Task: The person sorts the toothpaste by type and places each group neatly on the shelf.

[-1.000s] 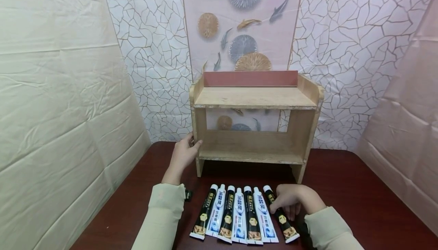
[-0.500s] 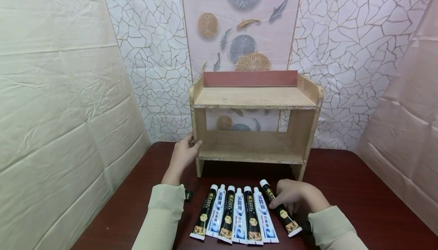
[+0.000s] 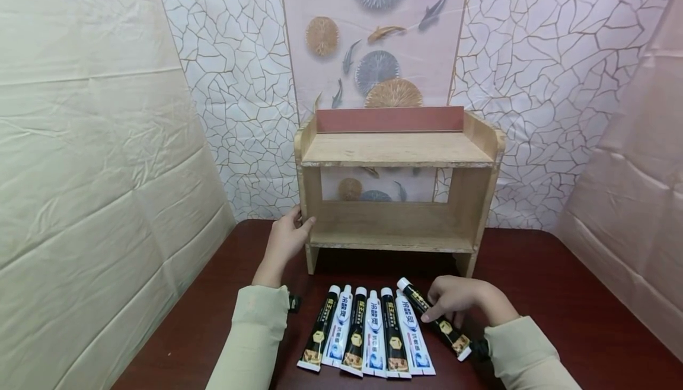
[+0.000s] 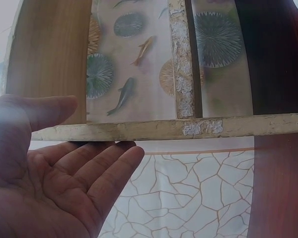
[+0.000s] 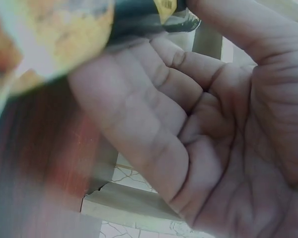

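Your right hand (image 3: 456, 298): nearer the shelf (image 3: 397, 150) | your black tube (image 3: 446, 329): turned more aslant (counterclockwise, head view) | its cap (image 3: 403, 283): now overlapping the white tube's (image 3: 414, 335) top there

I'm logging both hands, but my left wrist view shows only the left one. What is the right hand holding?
Observer: The right hand pinches a black tube between thumb and fingers.

Operator: Are there other tubes near it?

Observer: Yes, six more tubes lie side by side on the dark red table, black and white alternating.

Operator: Which way does the held one lie?

Observer: Slantwise, with its white cap toward the upper left in the head view.
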{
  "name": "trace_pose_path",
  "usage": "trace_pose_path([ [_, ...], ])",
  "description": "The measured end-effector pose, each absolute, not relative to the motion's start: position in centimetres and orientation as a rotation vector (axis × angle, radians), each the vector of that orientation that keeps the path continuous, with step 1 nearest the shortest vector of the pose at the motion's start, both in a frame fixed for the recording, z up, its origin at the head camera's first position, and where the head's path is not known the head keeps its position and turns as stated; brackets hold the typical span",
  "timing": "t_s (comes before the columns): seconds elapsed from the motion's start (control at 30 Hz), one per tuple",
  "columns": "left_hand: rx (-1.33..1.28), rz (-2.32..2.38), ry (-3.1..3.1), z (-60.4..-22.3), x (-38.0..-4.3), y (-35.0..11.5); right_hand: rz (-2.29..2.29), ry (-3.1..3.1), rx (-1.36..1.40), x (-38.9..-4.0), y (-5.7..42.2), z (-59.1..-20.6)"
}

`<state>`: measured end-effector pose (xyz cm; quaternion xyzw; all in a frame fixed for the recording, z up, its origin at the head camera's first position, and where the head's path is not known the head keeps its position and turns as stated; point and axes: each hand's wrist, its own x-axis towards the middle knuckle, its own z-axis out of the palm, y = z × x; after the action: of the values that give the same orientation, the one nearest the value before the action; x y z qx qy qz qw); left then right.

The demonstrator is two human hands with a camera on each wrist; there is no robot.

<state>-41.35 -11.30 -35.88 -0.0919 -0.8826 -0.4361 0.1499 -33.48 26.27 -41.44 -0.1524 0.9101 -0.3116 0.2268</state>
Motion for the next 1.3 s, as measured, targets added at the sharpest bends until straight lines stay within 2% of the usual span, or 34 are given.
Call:
trace_pose_path([
  [0.93, -0.288, -1.250, -2.521, -35.99, -41.53, -11.35, -0.930, 2.430, -0.410, -33.48, 27.07, -41.06],
  [1.3, -0.268, -1.246, -2.528, -35.95, -41.50, -11.32, -0.951, 2.441, -0.572, -33.75, 27.10, -41.23],
])
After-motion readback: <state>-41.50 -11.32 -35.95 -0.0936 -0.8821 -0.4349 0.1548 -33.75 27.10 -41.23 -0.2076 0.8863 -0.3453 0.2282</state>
